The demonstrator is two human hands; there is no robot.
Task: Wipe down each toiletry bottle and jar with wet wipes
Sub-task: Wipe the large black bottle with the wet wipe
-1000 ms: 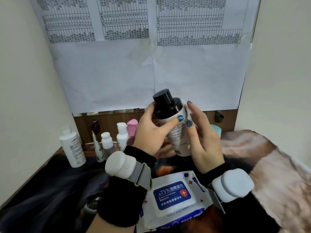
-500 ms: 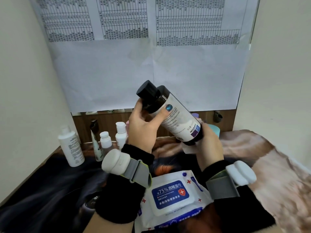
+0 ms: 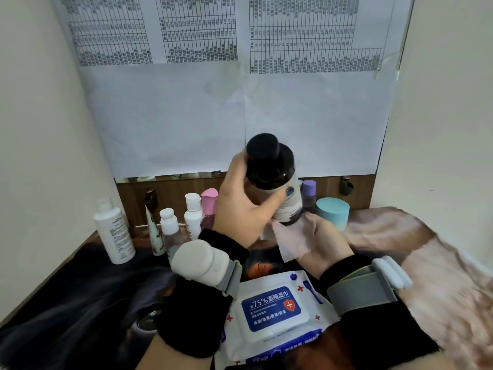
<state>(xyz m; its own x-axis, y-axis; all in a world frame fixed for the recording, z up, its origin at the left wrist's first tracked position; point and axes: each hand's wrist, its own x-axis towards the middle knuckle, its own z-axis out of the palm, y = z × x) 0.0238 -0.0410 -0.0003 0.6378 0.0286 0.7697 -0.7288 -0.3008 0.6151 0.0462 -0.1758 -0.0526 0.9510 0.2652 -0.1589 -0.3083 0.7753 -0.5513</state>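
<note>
My left hand (image 3: 241, 206) grips a dark bottle (image 3: 272, 174) with a black cap and a white label, held up tilted with the cap toward me. Under the bottle's base my right hand (image 3: 317, 241) lies palm up with a white wet wipe (image 3: 290, 240) spread over it, touching the bottom of the bottle. A pack of 75% alcohol wipes (image 3: 272, 311) with a blue label lies on the table below my wrists.
Along the back stand a large white bottle (image 3: 114, 231), a slim tube (image 3: 154, 233), two small white-capped bottles (image 3: 169, 228), a pink-capped bottle (image 3: 209, 206), a purple-capped bottle (image 3: 309, 193) and a teal jar (image 3: 333, 212). Walls close in left and right. A furry patterned cloth (image 3: 426, 263) covers the table.
The bottle has swung from leaning left to pointing its cap more toward me and dropped a little. My right hand has opened out flat under its base, showing the wipe.
</note>
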